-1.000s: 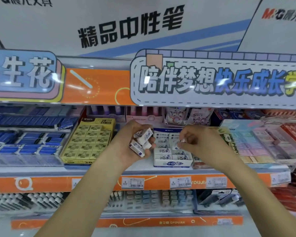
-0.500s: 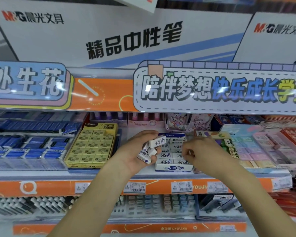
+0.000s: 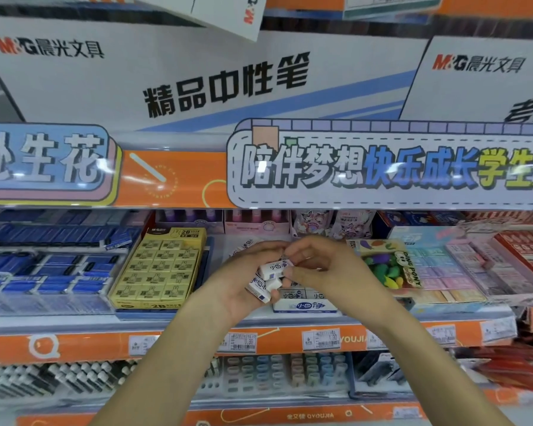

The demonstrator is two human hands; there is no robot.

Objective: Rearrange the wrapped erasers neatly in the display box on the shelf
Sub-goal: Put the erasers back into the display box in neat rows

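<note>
Head view, single entry: left hand (image 3: 243,281) curled around a small cluster of wrapped erasers (image 3: 266,279), several white-sleeved pieces with blue print fanned out of the palm at mixed angles; right hand (image 3: 323,269) has come across from the display box to meet the left, thumb and forefinger now pinching the end of the uppermost eraser in the cluster, where a second ago it was down among the rows. Both hands hover just above and in front of the display box (image 3: 303,305), a white and blue carton on the shelf (image 3: 290,324), largely hidden behind them; only its front wall and the nearest row of erasers show. Change noted: the camera has tipped upward, so the shelf sits lower in frame and more overhead signage shows; the hands have closed together. Judged meaning: one piece is being drawn from the held stock for placing, so the step is mid-restock with several erasers still out of the box. Neighbouring stock: yellow eraser box (image 3: 160,269) to the left, apart from the hands; pastel eraser trays (image 3: 443,272) to the right. How full the rear rows are cannot be told
</note>
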